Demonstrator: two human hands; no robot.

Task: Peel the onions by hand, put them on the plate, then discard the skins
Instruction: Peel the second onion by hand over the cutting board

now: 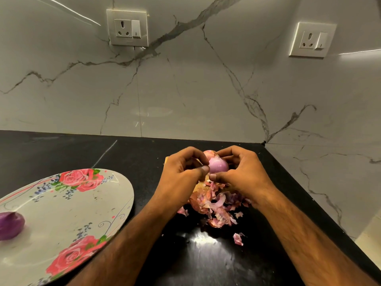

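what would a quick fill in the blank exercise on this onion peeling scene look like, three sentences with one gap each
1. The floral plate rests on the ____ counter.
2. It holds ____ peeled purple onion.
3. The left hand and right hand grip another onion above the heap of skins, to the ____ of the plate.

Missing words: black, one, right.
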